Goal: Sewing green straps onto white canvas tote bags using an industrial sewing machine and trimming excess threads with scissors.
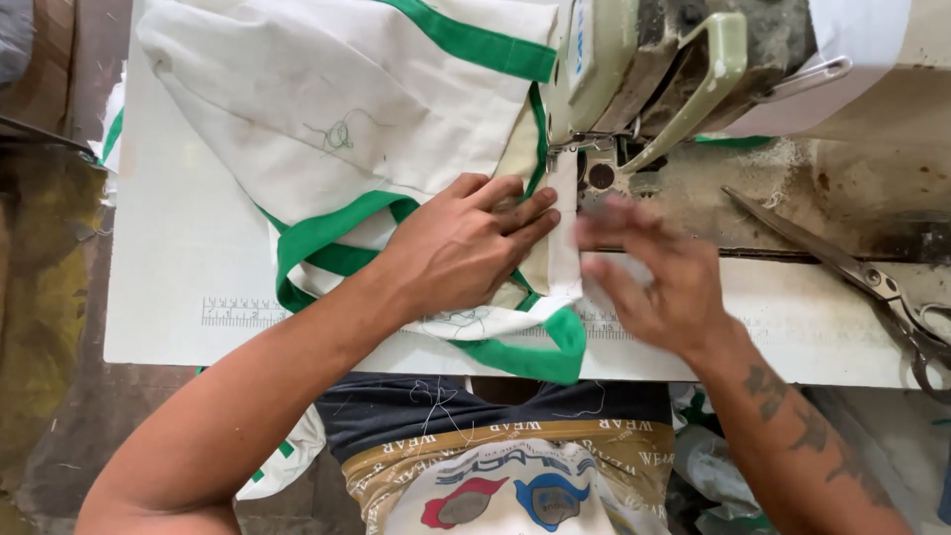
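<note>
Left hand (466,243) lies flat, fingers spread, pressing the white fabric with green trim (347,109) on the sewing table (178,258) beside the sewing machine (644,69). Right hand (649,272) is blurred, fingers loose, grasping nothing. Scissors (872,282) lie at right.

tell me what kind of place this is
Likely a sewing workshop: an industrial sewing machine on a white table, white fabric with green trim under the left hand, and scissors nearby.
</note>
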